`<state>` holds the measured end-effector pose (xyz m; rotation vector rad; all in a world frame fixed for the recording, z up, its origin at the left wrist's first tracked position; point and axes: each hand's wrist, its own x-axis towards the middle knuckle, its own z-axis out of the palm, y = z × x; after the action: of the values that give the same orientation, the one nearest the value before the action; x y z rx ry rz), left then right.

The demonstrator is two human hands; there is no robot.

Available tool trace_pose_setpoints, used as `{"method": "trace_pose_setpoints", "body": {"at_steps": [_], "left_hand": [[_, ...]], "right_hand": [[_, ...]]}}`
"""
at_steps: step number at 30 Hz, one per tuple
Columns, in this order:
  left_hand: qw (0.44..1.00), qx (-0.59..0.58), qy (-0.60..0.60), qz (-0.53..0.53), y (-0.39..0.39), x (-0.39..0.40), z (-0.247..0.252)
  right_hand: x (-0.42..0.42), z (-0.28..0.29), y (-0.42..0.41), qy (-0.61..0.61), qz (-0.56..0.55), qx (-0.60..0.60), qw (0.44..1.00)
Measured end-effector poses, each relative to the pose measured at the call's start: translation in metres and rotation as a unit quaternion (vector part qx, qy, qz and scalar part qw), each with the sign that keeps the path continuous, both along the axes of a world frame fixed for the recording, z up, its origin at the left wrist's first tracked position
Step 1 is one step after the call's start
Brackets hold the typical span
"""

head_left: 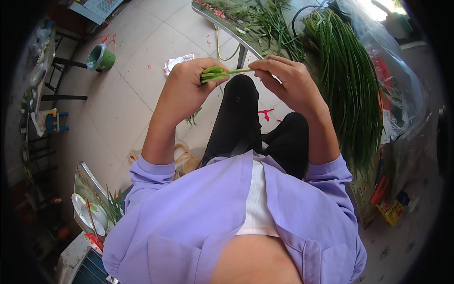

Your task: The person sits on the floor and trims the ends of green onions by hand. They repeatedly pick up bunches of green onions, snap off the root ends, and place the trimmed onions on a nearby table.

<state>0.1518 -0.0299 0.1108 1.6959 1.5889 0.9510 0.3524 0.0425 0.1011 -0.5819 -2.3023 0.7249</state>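
Observation:
My left hand (186,87) is closed around a small bunch of green stems (214,74), likely garlic chives, whose cut-looking pale ends point towards my right hand. One thin stem (240,71) spans the gap between the hands. Its far end is pinched between the thumb and fingertips of my right hand (291,78). Both hands are above my knees, beside the table. To the right of my right hand lies a large heap of long green chives (349,71). Loose stems and trimmings (278,35) are scattered on the tabletop beyond it.
The table (227,25) edge runs just beyond my hands. Clear plastic bags (408,88) lie along its right side. A green bucket (106,59) and crumpled wrapper (178,64) are on the tiled floor. At lower left, a white bowl (94,218) with chopsticks stands on another surface.

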Motion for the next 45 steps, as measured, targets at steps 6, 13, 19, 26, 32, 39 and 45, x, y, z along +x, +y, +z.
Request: {"method": "trace_pose_setpoints", "body": {"at_steps": [6,13,19,26,32,39,45], "left_hand": [[1.000,-0.021,-0.013,0.000,-0.001,0.001,-0.002],[0.998,-0.065,-0.009,-0.004,-0.002,0.000,-0.007],[0.998,-0.029,-0.047,0.039,0.001,-0.014,-0.010],[0.991,0.012,-0.124,0.049,0.003,-0.027,-0.014],[0.948,-0.056,-0.307,0.062,0.006,-0.029,-0.016],[0.919,-0.083,-0.379,0.075,0.005,-0.032,-0.017],[0.893,-0.076,-0.439,0.065,0.017,-0.047,-0.034]], "right_hand": [[-0.002,-0.007,-0.004,0.018,-0.050,0.030,0.998],[-0.010,-0.010,0.000,0.101,-0.206,-0.007,0.973],[0.003,-0.023,0.055,0.049,-0.300,0.062,0.951],[-0.031,-0.023,0.038,0.095,-0.145,0.016,0.985],[-0.079,-0.046,-0.030,0.188,0.033,-0.378,0.906],[-0.078,-0.040,-0.023,0.184,0.058,-0.460,0.867],[-0.069,-0.040,-0.014,0.138,0.095,-0.691,0.703]]}}
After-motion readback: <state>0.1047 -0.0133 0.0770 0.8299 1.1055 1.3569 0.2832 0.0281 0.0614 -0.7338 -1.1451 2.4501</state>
